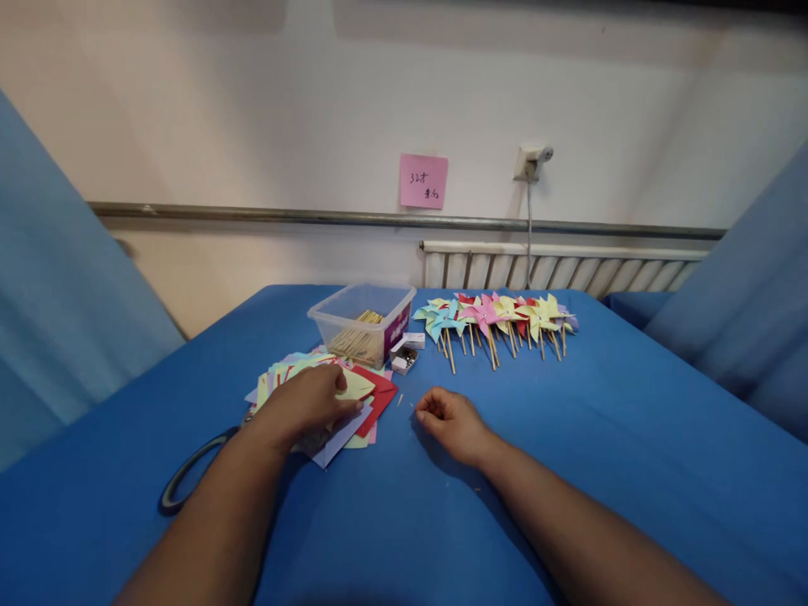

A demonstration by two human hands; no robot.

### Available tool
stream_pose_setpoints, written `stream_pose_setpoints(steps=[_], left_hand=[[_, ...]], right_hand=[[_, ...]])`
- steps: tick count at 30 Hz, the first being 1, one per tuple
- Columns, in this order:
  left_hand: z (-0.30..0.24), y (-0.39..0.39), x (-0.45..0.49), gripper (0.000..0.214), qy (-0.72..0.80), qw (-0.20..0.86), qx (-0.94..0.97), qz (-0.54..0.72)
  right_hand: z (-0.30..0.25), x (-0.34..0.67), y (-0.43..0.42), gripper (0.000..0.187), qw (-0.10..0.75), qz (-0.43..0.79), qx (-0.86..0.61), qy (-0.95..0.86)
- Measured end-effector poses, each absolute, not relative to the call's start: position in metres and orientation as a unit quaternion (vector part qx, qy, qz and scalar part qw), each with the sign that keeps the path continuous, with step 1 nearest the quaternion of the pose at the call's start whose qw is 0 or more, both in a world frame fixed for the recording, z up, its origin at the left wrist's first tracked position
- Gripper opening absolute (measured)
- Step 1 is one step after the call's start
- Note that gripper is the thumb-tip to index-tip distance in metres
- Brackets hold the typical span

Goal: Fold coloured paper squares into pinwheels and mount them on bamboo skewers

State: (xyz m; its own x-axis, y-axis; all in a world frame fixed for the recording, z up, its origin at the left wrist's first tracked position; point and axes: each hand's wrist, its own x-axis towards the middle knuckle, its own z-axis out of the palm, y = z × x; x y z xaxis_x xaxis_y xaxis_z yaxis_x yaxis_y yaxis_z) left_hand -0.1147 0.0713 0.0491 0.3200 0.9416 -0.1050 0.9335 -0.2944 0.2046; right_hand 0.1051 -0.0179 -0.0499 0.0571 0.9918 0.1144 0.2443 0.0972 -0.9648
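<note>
My left hand (309, 400) is over a pile of coloured paper squares (278, 374), its thumb and fingers closed on a pale yellow paper square (358, 384). A red paper square (377, 402) and a lilac one (341, 436) stick out beside and below the fingers. Just right of the pile, my right hand (455, 423) is closed in a pinch low over the blue table. A tiny bit shows at its fingertips, too small to name. Between the hands and the wall stands a small open box of metal pins (405, 360).
A clear plastic tub (395, 324) holds thin wooden sticks (357, 341). Finished paper pinwheels (486, 313) on sticks lie in a row at the back right. Scissors (189, 471) lie partly under my left forearm. Small slivers (400, 400) dot the blue cloth.
</note>
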Motion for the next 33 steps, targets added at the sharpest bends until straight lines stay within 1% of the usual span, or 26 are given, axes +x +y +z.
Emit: stream_pose_setpoints(steps=[4,9,16,20,33], left_hand=[[0.059,0.066,-0.111,0.032,0.579,0.16,0.799,0.007],[0.063,0.066,-0.11,0.035,0.58,0.138,0.803,0.011],[0.06,0.072,-0.114,0.026,0.575,0.147,0.805,0.004],[0.059,0.071,-0.11,0.029,0.576,0.142,0.805,0.005],[0.051,0.069,-0.104,0.041,0.572,0.176,0.8,0.04]], right_hand=[[-0.048,0.106,-0.02,0.006,0.458,0.363,-0.556,-0.591],[-0.047,0.106,-0.02,0.007,0.446,0.357,-0.56,-0.6],[-0.051,0.106,-0.019,0.007,0.441,0.354,-0.55,-0.615],[-0.051,0.106,-0.02,0.008,0.434,0.347,-0.554,-0.62],[-0.049,0.104,-0.021,0.009,0.419,0.324,-0.563,-0.634]])
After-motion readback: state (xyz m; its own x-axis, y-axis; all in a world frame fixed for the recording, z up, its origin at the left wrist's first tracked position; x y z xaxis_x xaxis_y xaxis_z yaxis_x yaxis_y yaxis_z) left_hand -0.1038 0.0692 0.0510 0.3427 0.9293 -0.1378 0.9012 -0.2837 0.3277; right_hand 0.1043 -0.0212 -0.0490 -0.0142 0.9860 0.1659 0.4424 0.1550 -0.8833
